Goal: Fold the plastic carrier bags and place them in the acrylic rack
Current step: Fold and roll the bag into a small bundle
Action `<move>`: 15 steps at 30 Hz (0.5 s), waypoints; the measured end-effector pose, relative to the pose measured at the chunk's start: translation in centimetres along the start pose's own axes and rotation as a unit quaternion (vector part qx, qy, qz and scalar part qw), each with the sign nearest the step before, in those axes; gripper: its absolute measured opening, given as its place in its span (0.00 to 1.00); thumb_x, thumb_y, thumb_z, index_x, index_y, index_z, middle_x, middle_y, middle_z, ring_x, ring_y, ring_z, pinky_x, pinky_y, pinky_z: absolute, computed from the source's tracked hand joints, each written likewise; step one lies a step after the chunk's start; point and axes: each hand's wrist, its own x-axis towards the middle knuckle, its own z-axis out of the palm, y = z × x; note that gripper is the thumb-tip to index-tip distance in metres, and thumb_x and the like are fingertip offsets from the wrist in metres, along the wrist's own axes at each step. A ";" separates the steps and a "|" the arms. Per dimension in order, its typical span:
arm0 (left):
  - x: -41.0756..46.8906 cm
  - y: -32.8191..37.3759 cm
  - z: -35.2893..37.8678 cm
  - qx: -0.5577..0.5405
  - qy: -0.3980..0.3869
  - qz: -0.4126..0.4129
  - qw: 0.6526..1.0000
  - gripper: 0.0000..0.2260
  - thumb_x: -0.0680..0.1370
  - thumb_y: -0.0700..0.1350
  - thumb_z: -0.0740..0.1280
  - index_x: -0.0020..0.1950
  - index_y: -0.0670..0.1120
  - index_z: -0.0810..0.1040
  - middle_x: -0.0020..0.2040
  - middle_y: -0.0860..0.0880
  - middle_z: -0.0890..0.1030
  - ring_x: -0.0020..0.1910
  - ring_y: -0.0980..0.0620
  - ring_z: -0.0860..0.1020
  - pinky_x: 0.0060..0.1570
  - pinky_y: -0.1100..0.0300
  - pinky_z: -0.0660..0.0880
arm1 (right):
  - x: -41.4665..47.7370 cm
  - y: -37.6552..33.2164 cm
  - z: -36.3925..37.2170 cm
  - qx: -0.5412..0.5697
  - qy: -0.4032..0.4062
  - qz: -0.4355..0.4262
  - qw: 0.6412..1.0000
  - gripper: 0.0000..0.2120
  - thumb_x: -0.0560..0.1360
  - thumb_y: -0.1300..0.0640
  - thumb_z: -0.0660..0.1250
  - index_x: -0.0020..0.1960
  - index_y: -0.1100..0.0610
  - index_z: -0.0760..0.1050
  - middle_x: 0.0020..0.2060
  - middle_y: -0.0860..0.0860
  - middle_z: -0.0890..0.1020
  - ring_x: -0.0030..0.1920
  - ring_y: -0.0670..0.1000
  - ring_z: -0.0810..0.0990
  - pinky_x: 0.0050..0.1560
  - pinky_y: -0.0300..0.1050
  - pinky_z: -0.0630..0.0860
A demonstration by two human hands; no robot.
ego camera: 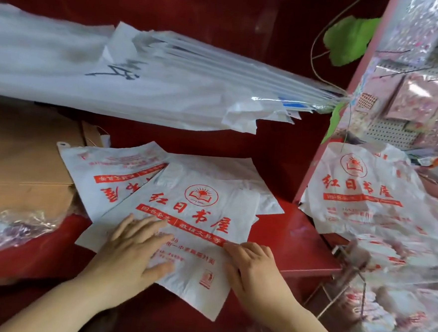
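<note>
A white carrier bag with red print (199, 216) lies flat on the red counter (298, 238). My left hand (134, 248) presses flat on its lower left part, fingers spread. At the bag's right edge my right hand (252, 269) rests with its fingers bent over the plastic. A second printed bag (108, 173) lies partly under the first, to the left. More of the same bags (361, 191) hang or pile at the right. The clear acrylic rack (364, 292) stands at the lower right with folded bags inside.
A large bundle of white plastic bags (141, 77) hangs across the upper left. Brown cardboard (23, 167) lies at the left, with crumpled clear wrap (11, 226) in front. A display rack of packaged goods (419, 97) fills the upper right.
</note>
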 end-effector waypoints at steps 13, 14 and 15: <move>-1.3 3.9 5.6 -0.058 0.171 0.141 0.973 0.40 0.45 0.45 0.78 0.55 0.47 0.70 0.52 0.51 0.76 0.53 0.52 0.71 0.62 0.56 0.59 | -1.0 -2.2 -0.1 0.123 0.041 -0.034 0.991 0.23 0.65 0.51 0.61 0.59 0.52 0.68 0.53 0.47 0.79 0.54 0.44 0.72 0.56 0.39 0.63; -1.3 3.6 5.3 -0.081 0.172 0.153 0.970 0.36 0.47 0.44 0.77 0.53 0.48 0.70 0.51 0.52 0.75 0.53 0.53 0.71 0.60 0.57 0.62 | -0.8 -1.4 -0.3 0.127 0.028 -0.041 0.991 0.23 0.65 0.49 0.62 0.60 0.51 0.68 0.55 0.47 0.78 0.57 0.44 0.71 0.60 0.39 0.62; -1.3 3.3 4.9 -0.108 0.175 0.161 0.965 0.30 0.51 0.43 0.75 0.51 0.49 0.71 0.50 0.53 0.76 0.52 0.55 0.71 0.58 0.57 0.65 | -0.6 -0.6 -0.5 0.131 0.017 -0.039 0.990 0.23 0.65 0.48 0.63 0.60 0.50 0.68 0.56 0.46 0.78 0.59 0.44 0.70 0.62 0.37 0.61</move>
